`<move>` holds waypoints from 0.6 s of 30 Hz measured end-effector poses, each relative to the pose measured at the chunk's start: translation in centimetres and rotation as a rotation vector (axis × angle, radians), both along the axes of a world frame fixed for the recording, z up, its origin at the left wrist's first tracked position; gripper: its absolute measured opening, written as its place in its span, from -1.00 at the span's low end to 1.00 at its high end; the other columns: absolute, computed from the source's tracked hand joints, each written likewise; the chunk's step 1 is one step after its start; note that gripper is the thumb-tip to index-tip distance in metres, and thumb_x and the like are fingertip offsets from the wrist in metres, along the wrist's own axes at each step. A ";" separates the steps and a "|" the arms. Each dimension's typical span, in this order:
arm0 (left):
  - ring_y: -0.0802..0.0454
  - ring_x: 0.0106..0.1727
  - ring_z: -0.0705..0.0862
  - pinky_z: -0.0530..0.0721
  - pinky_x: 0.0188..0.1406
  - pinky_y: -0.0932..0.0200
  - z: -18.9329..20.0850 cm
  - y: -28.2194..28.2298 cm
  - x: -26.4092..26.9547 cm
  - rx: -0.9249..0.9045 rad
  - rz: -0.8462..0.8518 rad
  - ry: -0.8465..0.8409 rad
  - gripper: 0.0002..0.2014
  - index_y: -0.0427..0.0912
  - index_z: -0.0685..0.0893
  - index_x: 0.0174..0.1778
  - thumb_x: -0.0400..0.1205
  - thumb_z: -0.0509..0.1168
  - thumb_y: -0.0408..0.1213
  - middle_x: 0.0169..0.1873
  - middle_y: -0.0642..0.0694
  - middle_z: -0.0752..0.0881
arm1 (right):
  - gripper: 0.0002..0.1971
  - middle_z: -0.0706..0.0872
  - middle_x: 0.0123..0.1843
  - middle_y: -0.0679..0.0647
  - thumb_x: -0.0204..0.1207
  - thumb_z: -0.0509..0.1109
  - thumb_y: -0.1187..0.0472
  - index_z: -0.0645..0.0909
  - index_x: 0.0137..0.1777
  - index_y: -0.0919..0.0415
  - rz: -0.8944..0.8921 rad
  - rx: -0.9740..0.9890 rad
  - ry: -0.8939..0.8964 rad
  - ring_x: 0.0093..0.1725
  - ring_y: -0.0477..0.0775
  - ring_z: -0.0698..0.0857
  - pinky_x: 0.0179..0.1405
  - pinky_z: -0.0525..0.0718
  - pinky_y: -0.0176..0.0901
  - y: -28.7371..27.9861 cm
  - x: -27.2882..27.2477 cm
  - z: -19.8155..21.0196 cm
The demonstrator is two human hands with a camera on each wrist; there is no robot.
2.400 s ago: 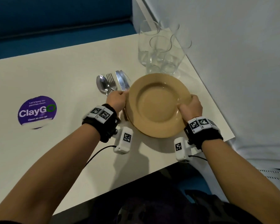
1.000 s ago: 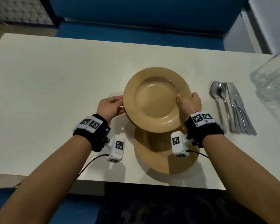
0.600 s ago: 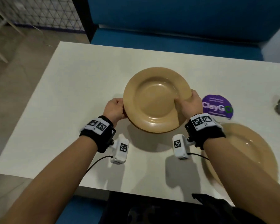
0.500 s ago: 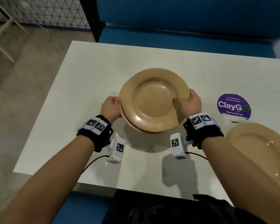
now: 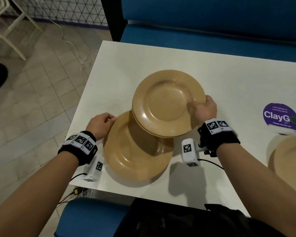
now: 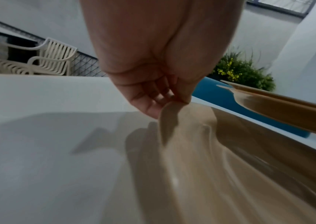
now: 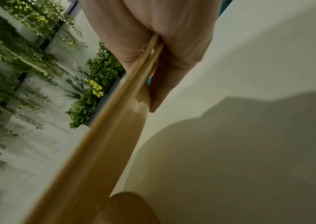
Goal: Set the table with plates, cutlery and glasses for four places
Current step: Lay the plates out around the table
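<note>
My right hand (image 5: 196, 108) grips the right rim of a small stack of tan plates (image 5: 166, 103), thumb on top, raised above the white table (image 5: 120, 65). The right wrist view shows two rims (image 7: 147, 51) pinched in that hand (image 7: 159, 63). My left hand (image 5: 110, 119) pinches the left rim of a single tan plate (image 5: 135, 151) lying low at the table's near left corner, partly under the raised stack. In the left wrist view the fingertips (image 6: 153, 110) meet on that blurred plate (image 6: 201, 151). Another tan plate (image 5: 290, 156) lies at the right edge of the head view.
A purple ClayGo sticker (image 5: 280, 117) is on the table at the right. Blue bench seating (image 5: 212, 23) runs behind the table and a blue seat (image 5: 92, 218) is below its near edge. The table's left edge drops to tiled floor (image 5: 32, 100) with a cable.
Half a second ago both hands held the whole stack. Now my left hand has drawn the bottom plate down and toward me at the near left corner; my right hand keeps the others raised.
</note>
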State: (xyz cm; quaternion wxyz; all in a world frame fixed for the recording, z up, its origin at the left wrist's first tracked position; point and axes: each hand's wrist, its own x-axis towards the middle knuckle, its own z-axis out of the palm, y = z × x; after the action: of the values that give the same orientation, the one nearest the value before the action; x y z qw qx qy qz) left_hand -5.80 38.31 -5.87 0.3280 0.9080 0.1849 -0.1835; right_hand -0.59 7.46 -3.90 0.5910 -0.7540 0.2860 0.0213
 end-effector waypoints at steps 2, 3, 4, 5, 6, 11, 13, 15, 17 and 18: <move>-0.04 0.08 0.66 0.55 0.05 0.14 0.2 -0.1 0.0 0.055 -0.022 -0.017 -0.80 -0.06 0.71 0.06 0.67 0.24 -0.09 -0.01 -0.05 0.74 | -0.77 0.72 -0.08 0.07 0.38 0.48 0.29 0.55 -0.01 0.13 0.038 -0.006 -0.010 -0.06 0.17 0.72 0.03 0.70 -0.02 0.7 0.2 -0.3; -0.02 0.10 0.67 0.56 0.07 0.16 0.6 -0.5 0.1 0.082 -0.024 -0.052 -0.80 -0.04 0.71 0.06 0.66 0.25 -0.08 -0.01 -0.03 0.74 | -0.75 0.74 -0.05 0.10 0.36 0.50 0.28 0.56 0.00 0.13 0.053 -0.012 -0.014 -0.03 0.20 0.73 0.08 0.71 0.03 0.9 0.3 -0.4; -0.01 0.13 0.67 0.57 0.10 0.18 1.0 -1.1 0.4 0.087 -0.024 -0.109 -0.79 -0.05 0.72 0.09 0.66 0.25 -0.08 0.02 -0.02 0.75 | -0.74 0.75 -0.02 0.12 0.35 0.50 0.27 0.56 0.01 0.12 0.061 -0.012 -0.015 0.00 0.21 0.75 0.13 0.71 0.08 0.9 0.4 -0.5; -0.01 0.15 0.67 0.56 0.15 0.19 1.5 -1.9 0.9 0.067 -0.025 -0.172 -0.75 -0.07 0.72 0.14 0.67 0.24 -0.08 0.06 -0.02 0.76 | -0.74 0.76 -0.01 0.13 0.34 0.51 0.26 0.57 0.01 0.12 0.059 -0.007 -0.021 0.00 0.21 0.75 0.15 0.71 0.11 0.9 0.5 -0.5; -0.01 0.17 0.67 0.56 0.18 0.20 1.9 -2.8 1.6 0.022 -0.024 -0.225 -0.72 -0.11 0.70 0.19 0.69 0.20 -0.08 0.09 -0.04 0.76 | -0.74 0.77 -0.02 0.12 0.34 0.51 0.25 0.57 0.01 0.12 0.048 0.003 -0.023 0.00 0.20 0.76 0.16 0.71 0.13 0.7 0.7 -0.5; 0.04 -0.35 0.67 0.75 -0.42 0.22 3.0 -9.2 6.0 -0.539 0.206 -0.141 -0.68 -0.22 0.54 0.38 0.74 0.12 -0.22 -0.17 -0.11 0.68 | -0.72 0.78 0.01 0.11 0.37 0.51 0.19 0.60 0.07 0.16 -0.049 0.043 -0.065 0.01 0.18 0.78 0.13 0.73 0.18 -2.1 1.4 0.4; 0.05 -0.41 0.64 0.73 -0.50 0.24 3.0 -11.9 7.5 -0.615 0.263 -0.105 -0.68 -0.27 0.54 0.36 0.73 0.17 -0.23 -0.25 -0.07 0.65 | -0.73 0.78 0.02 0.09 0.38 0.50 0.12 0.60 0.06 0.13 -0.072 0.009 -0.051 0.03 0.17 0.77 0.14 0.73 0.16 -4.5 1.7 0.7; 0.03 -0.40 0.65 0.74 -0.51 0.23 3.0 -15.0 8.8 -0.667 0.291 -0.081 -0.70 -0.32 0.54 0.30 0.71 0.21 -0.24 -0.28 -0.08 0.65 | -0.72 0.76 -0.01 0.04 0.42 0.46 0.02 0.63 0.06 0.13 -0.033 -0.137 0.018 0.01 0.14 0.73 0.06 0.72 0.01 -7.8 2.0 1.2; 0.02 -0.36 0.68 0.77 -0.45 0.19 2.9 -18.3 10.1 -0.696 0.298 -0.086 -0.72 -0.31 0.55 0.27 0.69 0.24 -0.26 -0.27 -0.10 0.68 | -0.74 0.74 -0.14 0.03 0.43 0.45 -0.04 0.68 -0.04 0.13 0.002 -0.280 0.080 -0.17 0.06 0.70 -0.29 0.62 -0.21 -11.5 2.0 1.5; 0.00 -0.34 0.69 0.78 -0.40 0.15 2.8 -20.0 10.7 -0.699 0.302 -0.090 -0.72 -0.30 0.55 0.27 0.68 0.24 -0.26 -0.24 -0.11 0.69 | -0.75 0.73 -0.20 0.03 0.42 0.46 -0.06 0.69 -0.11 0.13 -0.007 -0.308 0.089 -0.26 0.02 0.68 -0.42 0.54 -0.26 -13.3 1.9 1.8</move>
State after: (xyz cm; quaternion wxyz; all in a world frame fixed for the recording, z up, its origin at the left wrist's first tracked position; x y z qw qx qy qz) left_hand 4.91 18.35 -3.05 0.6490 0.7111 0.2282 -0.1452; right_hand 1.35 -5.85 -2.08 0.4550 -0.8330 0.3147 0.0085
